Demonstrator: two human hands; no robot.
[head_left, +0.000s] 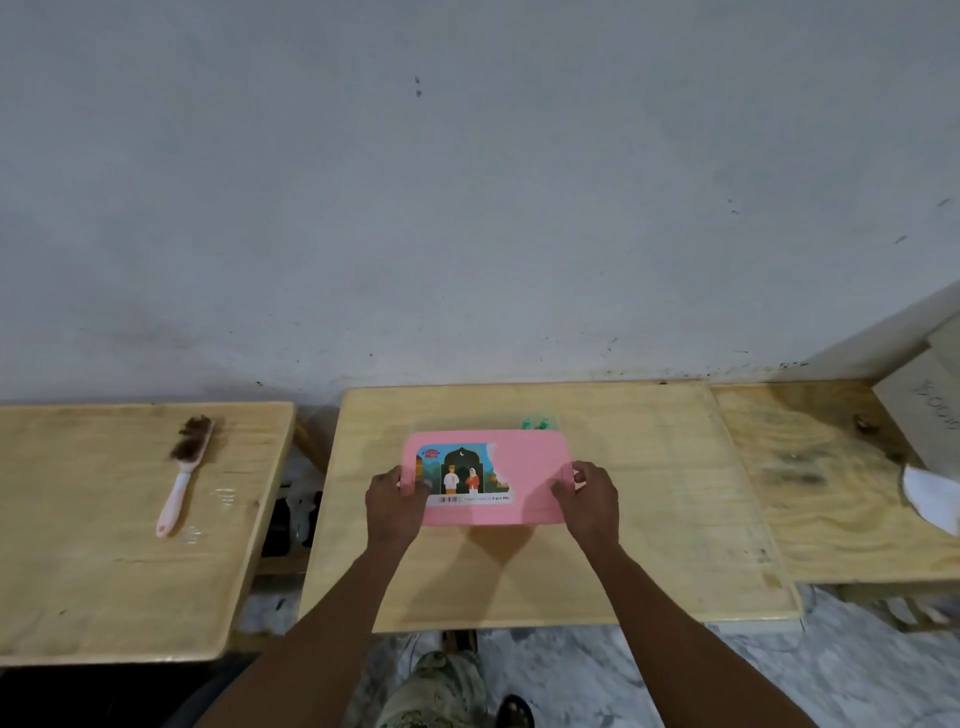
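The biggest thing is the grey wall (467, 182). It is flat and has small dark spots on it. In front of it stand three tables made of light wood with wavy lines in it. The left table (78, 545) has round corners. The middle table (649, 519) is a wide board with a thin raised edge. The right table (831, 493) has dark smudges on its top. Below them is a floor (597, 675) that looks like grey and white stone.

The pink lid (524, 467) is over the middle table, near the far side. It is smooth plastic, shaped like a box top with soft round corners. A shadow lies on the wood under its near edge.

The left hand (395, 504) holds the lid's left end, with the thumb on top and the fingers curled under the edge. The right hand (589, 499) holds the right end the same way.

A brush (182, 478) lies on the left table. It has a long pink handle and fuzzy brown hairs. A soft white cloth (930, 493) hangs at the far right.

A shiny picture sticker (462, 473) covers the lid's left half. Small green bits (535, 423) peek out just behind the lid. They are too blurry to tell what they are.
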